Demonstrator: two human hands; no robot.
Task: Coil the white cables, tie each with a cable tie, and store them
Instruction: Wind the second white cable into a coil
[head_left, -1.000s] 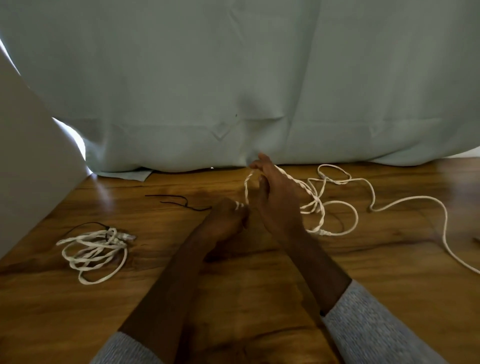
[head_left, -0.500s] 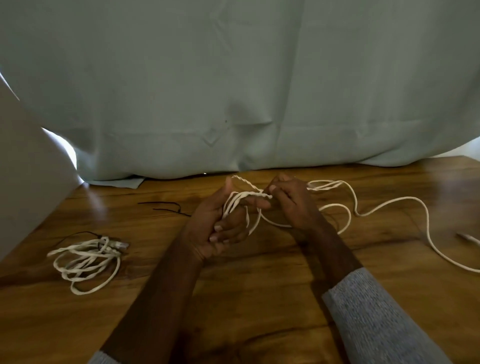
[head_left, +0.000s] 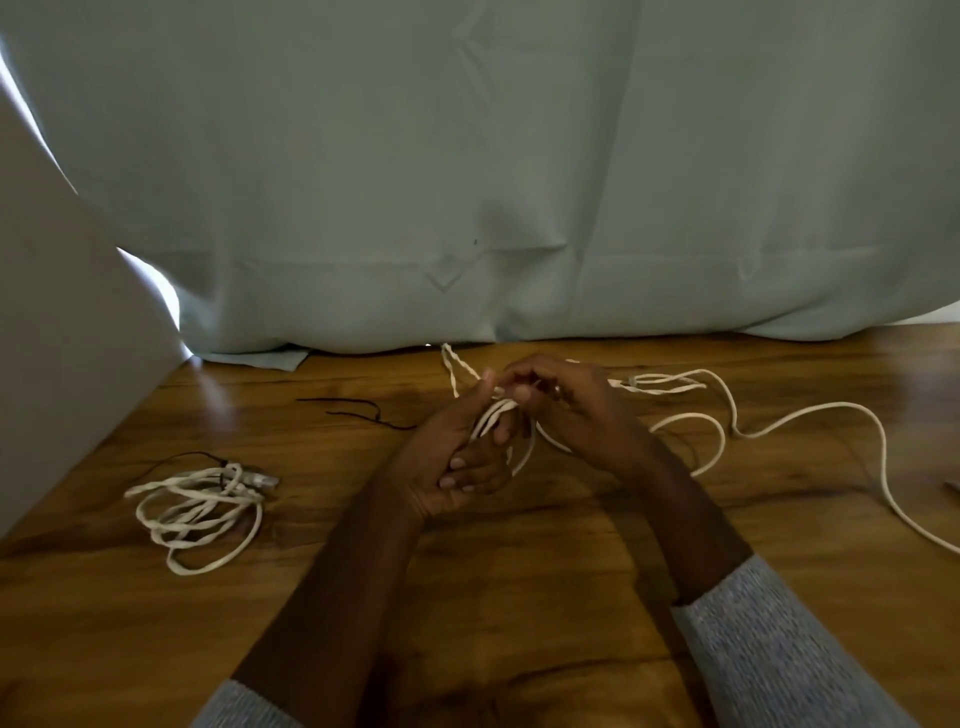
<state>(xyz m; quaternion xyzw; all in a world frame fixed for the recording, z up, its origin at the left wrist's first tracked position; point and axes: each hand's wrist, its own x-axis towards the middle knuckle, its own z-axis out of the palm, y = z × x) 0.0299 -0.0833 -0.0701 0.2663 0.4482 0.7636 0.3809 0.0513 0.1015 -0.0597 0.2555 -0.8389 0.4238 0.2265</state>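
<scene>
Fingers (head_left: 470, 470) of our left hand (head_left: 447, 457) curl round a bunch of loops of the white cable (head_left: 810, 415), palm turned up, just above the wooden table (head_left: 519, 597). Our right hand (head_left: 576, 410) pinches the same cable at the top of the loops, touching the left thumb. The rest of the cable trails loose across the table to the right. Well apart on the left lies 1 coiled cable (head_left: 200, 506). A thin black tie (head_left: 358, 413) lies near the curtain (head_left: 519, 182).
</scene>
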